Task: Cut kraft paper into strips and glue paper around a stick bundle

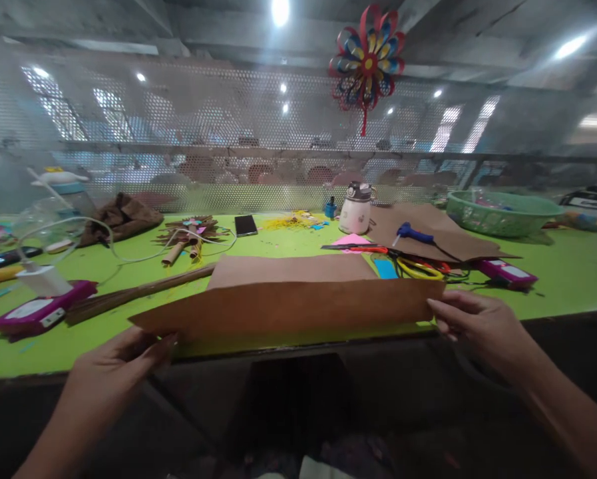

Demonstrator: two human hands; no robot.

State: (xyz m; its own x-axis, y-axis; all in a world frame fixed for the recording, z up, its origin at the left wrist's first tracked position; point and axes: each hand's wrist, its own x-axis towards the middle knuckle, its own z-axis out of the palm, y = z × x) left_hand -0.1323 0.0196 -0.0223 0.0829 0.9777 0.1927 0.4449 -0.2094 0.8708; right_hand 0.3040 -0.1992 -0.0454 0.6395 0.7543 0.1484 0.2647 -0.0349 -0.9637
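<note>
Pinching the brown paper (288, 306) at its 9 and 3 o'clock ends, the left hand (116, 362) and right hand (478, 326) hold it at the near edge of the green surface (568, 279); even, level tension would likely keep the fold straight.

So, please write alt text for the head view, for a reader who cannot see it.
The left hand and right hand hold a folded brown paper sheet by its ends at the near edge of a green table. Behind it lie scissors, a phone and a green basket; a paper pinwheel hangs above.
</note>
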